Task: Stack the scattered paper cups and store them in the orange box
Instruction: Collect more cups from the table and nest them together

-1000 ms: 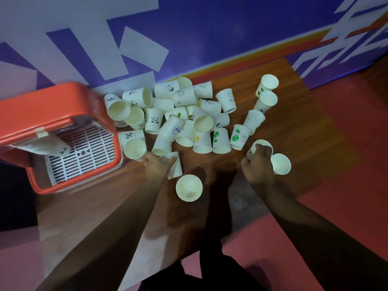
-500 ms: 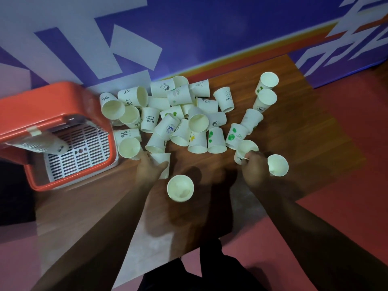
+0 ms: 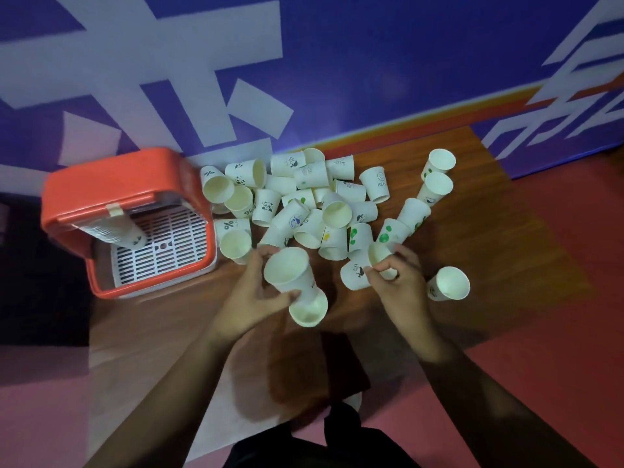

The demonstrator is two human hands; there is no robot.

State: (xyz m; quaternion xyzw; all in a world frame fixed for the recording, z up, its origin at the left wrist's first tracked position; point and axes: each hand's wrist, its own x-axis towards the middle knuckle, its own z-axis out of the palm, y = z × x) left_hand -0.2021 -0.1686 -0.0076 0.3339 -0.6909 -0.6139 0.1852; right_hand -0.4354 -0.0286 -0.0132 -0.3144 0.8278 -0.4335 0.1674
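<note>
Nearest, I see the left hand (image 3: 251,300), fingers curled round a white paper cup (image 3: 287,273); the right hand (image 3: 401,288) pinches a second white paper cup (image 3: 376,253). Beyond, scattered paper cups (image 3: 334,211) crowd the wooden tabletop's (image 3: 472,238) far edge, beside the open orange plastic box (image 3: 111,184) at its left edge.

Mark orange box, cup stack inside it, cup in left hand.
orange box (image 3: 111,177), head view, broad orange face.
cup stack (image 3: 109,232), head view, side of stack.
held cup (image 3: 286,270), head view, open mouth.
</note>
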